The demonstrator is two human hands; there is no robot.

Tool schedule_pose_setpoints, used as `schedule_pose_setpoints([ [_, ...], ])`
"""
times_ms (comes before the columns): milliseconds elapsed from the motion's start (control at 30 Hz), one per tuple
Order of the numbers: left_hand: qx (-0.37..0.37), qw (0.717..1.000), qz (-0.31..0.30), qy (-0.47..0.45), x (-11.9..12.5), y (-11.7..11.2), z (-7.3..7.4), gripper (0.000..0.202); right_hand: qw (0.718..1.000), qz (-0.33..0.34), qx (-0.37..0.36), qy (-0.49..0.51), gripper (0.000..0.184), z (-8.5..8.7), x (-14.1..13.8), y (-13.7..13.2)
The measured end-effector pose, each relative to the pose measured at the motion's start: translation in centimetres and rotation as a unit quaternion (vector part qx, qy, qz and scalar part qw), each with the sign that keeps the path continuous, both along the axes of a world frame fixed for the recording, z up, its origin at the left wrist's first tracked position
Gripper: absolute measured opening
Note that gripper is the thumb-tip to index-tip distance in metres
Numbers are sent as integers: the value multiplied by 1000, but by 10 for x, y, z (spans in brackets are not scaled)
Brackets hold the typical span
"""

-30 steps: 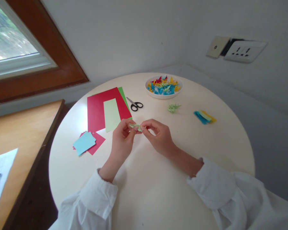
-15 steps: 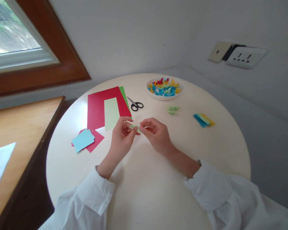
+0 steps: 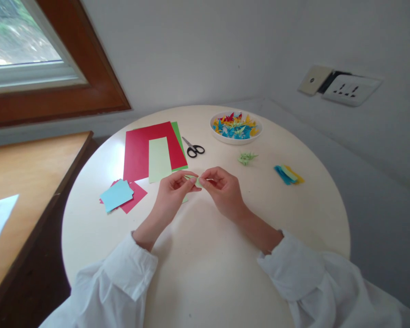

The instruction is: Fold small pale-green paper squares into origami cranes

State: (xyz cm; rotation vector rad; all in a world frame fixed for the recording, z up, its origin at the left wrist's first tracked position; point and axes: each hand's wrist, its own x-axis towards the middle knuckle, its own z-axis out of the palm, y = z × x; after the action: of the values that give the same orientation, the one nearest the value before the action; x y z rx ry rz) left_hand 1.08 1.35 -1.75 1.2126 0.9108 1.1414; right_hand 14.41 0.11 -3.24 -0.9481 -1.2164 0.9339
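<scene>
Between my two hands is a small piece of light green folded paper (image 3: 197, 182), held above the middle of the round white table (image 3: 205, 264). My left hand (image 3: 173, 190) is closed on its left side, thumb against fingers. With thumb and index finger, my right hand (image 3: 222, 189) pinches the right edge. Fingers cover most of the paper, so its folds are hard to make out. Just past my right hand lies a little heap of light green folded paper cranes (image 3: 248, 158). Black-handled scissors (image 3: 195, 150) rest beyond my fingertips.
A white bowl (image 3: 235, 140) at the back holds several colourful paper cranes. Red sheets (image 3: 136, 155) with a pale green strip (image 3: 159, 159) lie back left, blue squares (image 3: 116, 196) nearer. Folded coloured papers (image 3: 289, 175) sit at right. A wooden desk (image 3: 37, 177) stands left.
My left hand has turned slightly, its fingers drawn flatter over the green paper. My right hand keeps its pinch nearly in place. The view has shifted a little.
</scene>
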Motion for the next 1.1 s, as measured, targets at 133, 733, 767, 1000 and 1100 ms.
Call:
schedule_pose_setpoints([
  [133,-1,1000,12,19,0,0,1,14,1000,3,0,1,9,0,0,0],
  [733,-1,997,50,59,2,0,0,21,997,-11,-51,-50,17,-4,1,2],
  [767,3,997,56,59,2,0,0,22,997,-2,-60,-53,17,-4,1,3],
  [1000,-9,994,103,34,3,-1,3,22,989,31,-85,-118,22,-3,3,2],
  [1100,-24,994,109,-4,4,0,2,23,988,26,-76,-129,22,-2,4,1],
])
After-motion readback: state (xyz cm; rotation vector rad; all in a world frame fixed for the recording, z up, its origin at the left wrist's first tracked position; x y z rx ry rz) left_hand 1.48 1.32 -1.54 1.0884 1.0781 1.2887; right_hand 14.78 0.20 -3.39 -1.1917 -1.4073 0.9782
